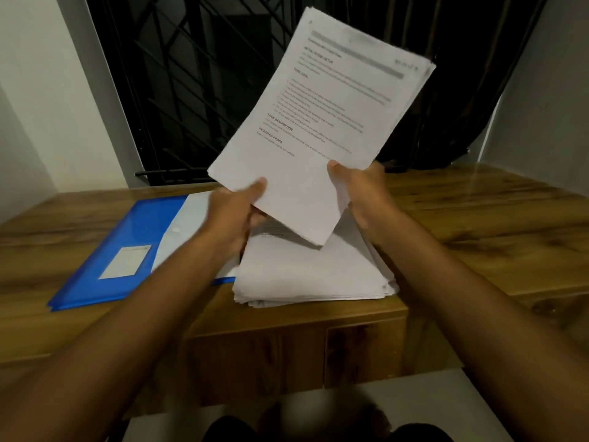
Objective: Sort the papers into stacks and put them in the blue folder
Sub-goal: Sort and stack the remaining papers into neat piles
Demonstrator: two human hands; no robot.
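Both hands raise a sheaf of printed papers (322, 122) above the wooden tabletop (478, 218), tilted rightward. The left hand (236, 215) pinches its lower-left edge, the right hand (360, 186) its lower-right edge, thumbs on top. Directly below lies a paper stack (312, 272); the blue folder (127, 240) lies left of it, beneath the left forearm.

One camera only, worn on the head. It looks forward and down across the desk (478, 218), from its near edge toward the window (191, 90) behind the far edge. It sits close: the left hand (236, 212) and right hand (366, 193) meet mid-frame, holding papers (318, 122) up against the window.
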